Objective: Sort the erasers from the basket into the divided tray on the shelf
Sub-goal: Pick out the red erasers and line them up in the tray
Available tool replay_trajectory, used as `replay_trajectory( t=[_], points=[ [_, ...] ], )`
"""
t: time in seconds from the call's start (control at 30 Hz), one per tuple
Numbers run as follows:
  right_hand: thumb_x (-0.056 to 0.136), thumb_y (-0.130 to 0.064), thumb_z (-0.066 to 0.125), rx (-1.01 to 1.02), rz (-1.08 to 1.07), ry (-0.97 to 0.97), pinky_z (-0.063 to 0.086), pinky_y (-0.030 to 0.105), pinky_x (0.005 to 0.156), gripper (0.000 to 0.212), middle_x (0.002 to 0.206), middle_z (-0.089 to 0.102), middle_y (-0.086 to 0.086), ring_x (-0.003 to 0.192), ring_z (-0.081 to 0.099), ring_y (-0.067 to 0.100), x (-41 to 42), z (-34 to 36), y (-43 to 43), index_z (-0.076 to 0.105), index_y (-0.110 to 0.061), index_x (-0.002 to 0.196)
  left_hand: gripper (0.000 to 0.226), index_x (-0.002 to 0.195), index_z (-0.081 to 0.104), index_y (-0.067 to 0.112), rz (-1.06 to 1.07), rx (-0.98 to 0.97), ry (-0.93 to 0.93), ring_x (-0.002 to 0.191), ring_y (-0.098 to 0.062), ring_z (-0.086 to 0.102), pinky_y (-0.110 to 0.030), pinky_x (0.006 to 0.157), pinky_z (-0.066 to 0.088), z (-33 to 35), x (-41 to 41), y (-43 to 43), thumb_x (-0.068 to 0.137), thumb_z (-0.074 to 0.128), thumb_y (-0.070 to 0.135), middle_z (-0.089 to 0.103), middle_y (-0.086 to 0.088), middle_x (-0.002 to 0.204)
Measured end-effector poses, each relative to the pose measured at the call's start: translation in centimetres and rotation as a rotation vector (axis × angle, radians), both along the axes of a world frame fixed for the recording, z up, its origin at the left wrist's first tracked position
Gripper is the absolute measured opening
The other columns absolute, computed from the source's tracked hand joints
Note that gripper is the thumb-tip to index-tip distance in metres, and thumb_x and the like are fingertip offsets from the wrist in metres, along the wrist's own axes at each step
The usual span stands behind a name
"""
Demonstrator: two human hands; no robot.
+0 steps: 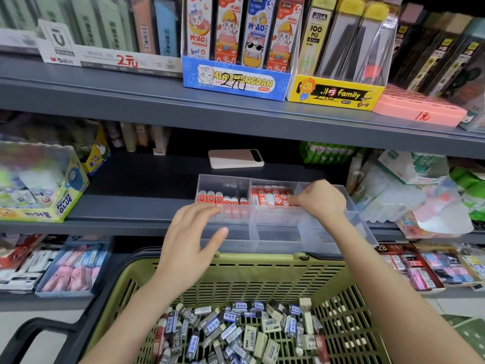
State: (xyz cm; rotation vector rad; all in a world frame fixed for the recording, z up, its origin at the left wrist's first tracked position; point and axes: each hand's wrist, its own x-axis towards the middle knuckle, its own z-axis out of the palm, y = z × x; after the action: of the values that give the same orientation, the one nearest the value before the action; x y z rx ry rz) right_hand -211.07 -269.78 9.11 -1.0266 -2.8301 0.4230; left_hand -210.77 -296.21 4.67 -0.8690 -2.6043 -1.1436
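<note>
While the right hand (pixel 320 202) is bent over the middle rear compartment of the clear plastic divided tray (pixel 262 244), its fingers curled down onto a row of red-and-white sleeved erasers (pixel 270 197), the step in hand looks like seating one piece in that row. Whether the fingertips pinch an eraser or only press on the row cannot be told. The left hand (pixel 194 240) is wide, fingers straight and spread, holding nothing. Its fingertips are at the tray's front-left edge, probably to steady it. Just beyond those fingertips, in the rear compartment to the left of the right hand, stands a row of red smiling-face erasers (pixel 220 199). Below both wrists, between the forearms, the olive-green slotted plastic basket (pixel 262 260) holds a loose heap of blue-, black- and cream-sleeved erasers (pixel 249 329) not yet sorted, so much of the task seems left. Next, one hand would need to drop back toward the body into the basket, pick a single kind out of the jumble, and carry it up to a compartment nearer than the two filled rows.
</note>
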Motion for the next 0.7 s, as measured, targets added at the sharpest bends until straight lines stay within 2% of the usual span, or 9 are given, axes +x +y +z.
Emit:
replay_trajectory(
  t=[0.1, 0.2, 0.27, 0.37, 0.47, 0.5, 0.57, 0.63, 0.7],
  points=[
    [0.079, -0.048, 0.06, 0.053, 0.02, 0.006, 0.04, 0.025, 0.06, 0.033, 0.079, 0.067, 0.008, 0.089, 0.063, 0.031, 0.5, -1.1, 0.2, 0.066, -0.018, 0.067, 0.047, 0.127, 0.058, 0.017, 0.0, -0.039, 0.01, 0.129, -0.013, 0.039, -0.023, 0.108, 0.021, 0.0, -0.1, 0.0, 0.09, 0.046, 0.043, 0.053, 0.006, 0.131],
    [0.084, -0.053, 0.054, 0.111, 0.051, -0.006, 0.047, 0.033, 0.078, 0.036, 0.098, 0.069, 0.01, 0.102, 0.058, 0.033, 1.2, -1.0, 0.1, 0.073, -0.024, 0.092, 0.043, 0.126, 0.059, 0.016, 0.006, -0.056, 0.014, 0.128, -0.014, 0.039, -0.023, 0.107, 0.02, 0.0, -0.2, 0.1, 0.094, 0.048, 0.042, 0.054, 0.004, 0.131],
    [0.085, -0.054, 0.054, 0.214, 0.08, 0.057, 0.044, 0.036, 0.084, 0.037, 0.104, 0.066, 0.012, 0.104, 0.054, 0.035, 2.0, -0.5, -0.5, 0.073, -0.026, 0.1, 0.039, 0.126, 0.059, 0.016, 0.009, -0.058, 0.014, 0.128, -0.015, 0.039, -0.02, 0.106, 0.018, 0.3, -0.3, 0.1, 0.094, 0.051, 0.037, 0.054, 0.003, 0.131],
    [0.086, -0.042, 0.06, 0.266, 0.13, 0.359, 0.039, 0.038, 0.08, 0.027, 0.097, 0.063, 0.012, 0.095, 0.053, 0.033, 4.2, -0.4, -2.2, 0.074, -0.021, 0.096, 0.035, 0.125, 0.059, 0.015, 0.016, -0.051, 0.017, 0.128, -0.017, 0.04, -0.016, 0.104, 0.016, 0.5, -0.5, 0.1, 0.093, 0.056, 0.03, 0.055, 0.001, 0.131],
    [0.086, -0.029, 0.063, 0.099, 0.329, 0.641, 0.039, 0.034, 0.073, 0.02, 0.08, 0.062, 0.006, 0.079, 0.053, 0.022, 8.1, -1.5, -4.7, 0.073, -0.011, 0.083, 0.032, 0.123, 0.061, 0.015, 0.032, -0.003, 0.0, 0.126, -0.015, 0.042, -0.013, 0.102, 0.017, 0.9, -0.2, 0.0, 0.093, 0.057, 0.026, 0.055, 0.002, 0.13],
    [0.085, -0.026, 0.063, 0.046, 0.414, 0.638, 0.039, 0.03, 0.07, 0.019, 0.076, 0.061, 0.002, 0.075, 0.052, 0.017, 9.5, -2.2, -5.5, 0.071, -0.01, 0.08, 0.03, 0.121, 0.062, 0.014, 0.034, 0.01, 0.001, 0.126, -0.016, 0.043, -0.015, 0.102, 0.018, 1.0, 0.1, -0.1, 0.093, 0.058, 0.023, 0.056, 0.002, 0.129],
    [0.085, -0.021, 0.065, -0.096, 0.558, 0.506, 0.038, 0.025, 0.067, 0.014, 0.073, 0.062, -0.003, 0.07, 0.052, 0.011, 12.3, -4.3, -6.9, 0.072, -0.01, 0.079, 0.026, 0.117, 0.064, 0.012, 0.033, 0.021, 0.008, 0.123, -0.021, 0.047, -0.021, 0.103, 0.023, 1.2, 0.9, -0.4, 0.092, 0.061, 0.019, 0.058, -0.002, 0.126],
    [0.086, -0.021, 0.066, -0.284, 0.631, 0.251, 0.04, 0.023, 0.068, 0.012, 0.077, 0.065, -0.006, 0.068, 0.053, 0.006, 14.6, -7.0, -8.0, 0.073, -0.011, 0.085, 0.024, 0.113, 0.066, 0.01, 0.032, -0.004, 0.019, 0.12, -0.024, 0.049, -0.025, 0.102, 0.026, 1.2, 1.9, -1.1, 0.09, 0.063, 0.017, 0.06, -0.005, 0.123],
    [0.089, -0.027, 0.063, -0.364, 0.69, -0.001, 0.047, 0.025, 0.073, 0.019, 0.091, 0.069, -0.003, 0.076, 0.058, 0.005, 15.8, -10.1, -9.4, 0.072, -0.012, 0.098, 0.025, 0.11, 0.067, 0.009, 0.03, -0.042, 0.033, 0.118, -0.026, 0.051, -0.026, 0.102, 0.027, 1.2, 3.0, -2.3, 0.089, 0.061, 0.021, 0.061, -0.006, 0.12]
  ],
)
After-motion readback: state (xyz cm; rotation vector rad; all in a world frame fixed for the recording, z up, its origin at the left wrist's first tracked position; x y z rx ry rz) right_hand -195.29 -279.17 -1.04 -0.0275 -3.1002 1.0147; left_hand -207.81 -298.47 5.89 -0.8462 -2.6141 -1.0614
